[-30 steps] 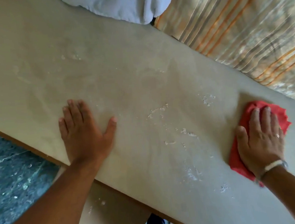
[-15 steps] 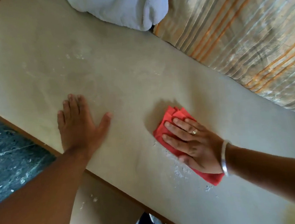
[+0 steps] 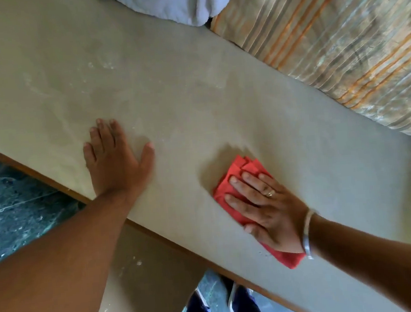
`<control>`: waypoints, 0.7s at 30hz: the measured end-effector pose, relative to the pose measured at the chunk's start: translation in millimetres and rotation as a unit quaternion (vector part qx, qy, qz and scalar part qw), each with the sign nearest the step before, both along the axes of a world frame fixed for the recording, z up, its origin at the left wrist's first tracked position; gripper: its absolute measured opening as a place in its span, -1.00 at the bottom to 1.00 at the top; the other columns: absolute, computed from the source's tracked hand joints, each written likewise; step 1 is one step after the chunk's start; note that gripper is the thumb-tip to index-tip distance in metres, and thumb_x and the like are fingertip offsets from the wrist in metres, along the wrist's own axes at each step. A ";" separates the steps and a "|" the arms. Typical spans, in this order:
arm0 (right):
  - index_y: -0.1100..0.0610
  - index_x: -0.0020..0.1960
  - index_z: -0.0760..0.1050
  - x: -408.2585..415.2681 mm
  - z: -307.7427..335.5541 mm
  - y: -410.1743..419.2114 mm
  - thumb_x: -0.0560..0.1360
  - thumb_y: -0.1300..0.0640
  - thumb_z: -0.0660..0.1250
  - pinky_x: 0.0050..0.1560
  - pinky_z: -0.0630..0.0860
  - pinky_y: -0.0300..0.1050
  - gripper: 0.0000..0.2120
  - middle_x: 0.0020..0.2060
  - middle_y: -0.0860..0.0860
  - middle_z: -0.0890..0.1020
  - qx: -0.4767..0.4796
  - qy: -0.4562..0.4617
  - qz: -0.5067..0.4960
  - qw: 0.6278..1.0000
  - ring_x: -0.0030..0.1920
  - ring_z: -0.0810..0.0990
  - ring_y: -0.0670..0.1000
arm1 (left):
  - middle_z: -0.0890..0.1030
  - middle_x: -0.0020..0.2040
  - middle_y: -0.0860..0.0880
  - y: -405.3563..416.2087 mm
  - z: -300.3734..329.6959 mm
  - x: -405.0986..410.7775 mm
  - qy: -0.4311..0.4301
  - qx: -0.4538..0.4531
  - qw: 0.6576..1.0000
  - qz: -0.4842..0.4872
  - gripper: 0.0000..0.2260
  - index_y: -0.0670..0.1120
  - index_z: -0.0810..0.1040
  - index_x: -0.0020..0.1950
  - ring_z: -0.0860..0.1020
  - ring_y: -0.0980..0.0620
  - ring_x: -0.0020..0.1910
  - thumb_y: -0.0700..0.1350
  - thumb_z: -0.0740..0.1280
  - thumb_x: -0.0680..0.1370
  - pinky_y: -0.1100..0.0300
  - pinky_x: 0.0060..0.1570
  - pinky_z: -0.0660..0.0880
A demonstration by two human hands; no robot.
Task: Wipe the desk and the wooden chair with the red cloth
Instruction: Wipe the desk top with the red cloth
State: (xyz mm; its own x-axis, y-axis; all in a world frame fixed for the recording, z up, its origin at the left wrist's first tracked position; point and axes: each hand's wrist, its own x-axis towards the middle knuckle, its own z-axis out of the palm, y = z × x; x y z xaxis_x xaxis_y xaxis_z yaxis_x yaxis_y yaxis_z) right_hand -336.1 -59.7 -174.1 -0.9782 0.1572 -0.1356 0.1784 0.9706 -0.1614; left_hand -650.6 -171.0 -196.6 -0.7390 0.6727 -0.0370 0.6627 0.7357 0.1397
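The pale beige desk (image 3: pixel 194 102) runs diagonally across the view, with faint white dust streaks at its far left. A folded red cloth (image 3: pixel 241 175) lies on the desk near its front edge. My right hand (image 3: pixel 266 207) presses flat on the cloth, fingers spread and pointing up-left, covering most of it. My left hand (image 3: pixel 115 163) rests palm-down on the bare desk to the left of the cloth, fingers apart, holding nothing. No wooden chair can be made out for certain.
A white bundle of fabric (image 3: pixel 173 2) lies at the desk's far edge. Orange-striped bedding (image 3: pixel 339 44) sits beyond the desk on the right. A lower beige panel (image 3: pixel 145 273) juts out under the desk's front edge. Dark green stone floor (image 3: pixel 13 210) and my shoes (image 3: pixel 227 303) show below.
My right hand has swept the red cloth leftward from the desk's right end toward the middle. The white specks in the desk's middle are gone. My left hand has stayed planted.
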 end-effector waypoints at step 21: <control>0.06 0.51 0.20 38.1 4.9 5.7 0.55 -0.14 0.02 0.47 0.12 0.23 -0.42 0.49 0.21 0.26 0.044 -0.056 -0.239 0.968 0.51 0.14 0.26 | 0.02 0.63 -0.26 -0.5 2.1 -1.1 -0.021 -0.015 1.000 0.005 -0.19 -0.19 -0.01 0.62 0.00 -0.23 0.61 0.29 0.02 0.54 -0.16 0.53 -0.05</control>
State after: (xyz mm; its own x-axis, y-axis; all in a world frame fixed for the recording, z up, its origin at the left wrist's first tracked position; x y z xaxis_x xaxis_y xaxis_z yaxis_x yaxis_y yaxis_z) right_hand -297.9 -54.0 -169.2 -0.7704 0.6047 -0.2018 0.6227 0.7816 -0.0351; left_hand -651.6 -171.5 -194.5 -0.7429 0.6634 -0.0888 0.6493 0.7465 0.1454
